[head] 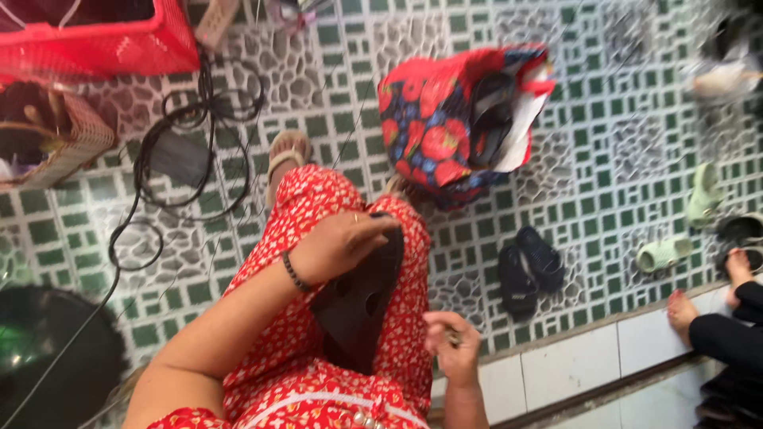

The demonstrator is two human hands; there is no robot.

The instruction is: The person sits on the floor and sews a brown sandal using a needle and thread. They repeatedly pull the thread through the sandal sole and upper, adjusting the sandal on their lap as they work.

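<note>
Two hands work over the lap in the red flowered dress: the left hand (343,242) grips the top of a black shoe upper (358,306) resting on the thigh, the right hand (453,342) pinches something small beside it.

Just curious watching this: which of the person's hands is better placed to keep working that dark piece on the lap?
Probably the left hand: it already grips the dark piece at its top edge, while the right hand sits beside it, pinching something small.
</note>
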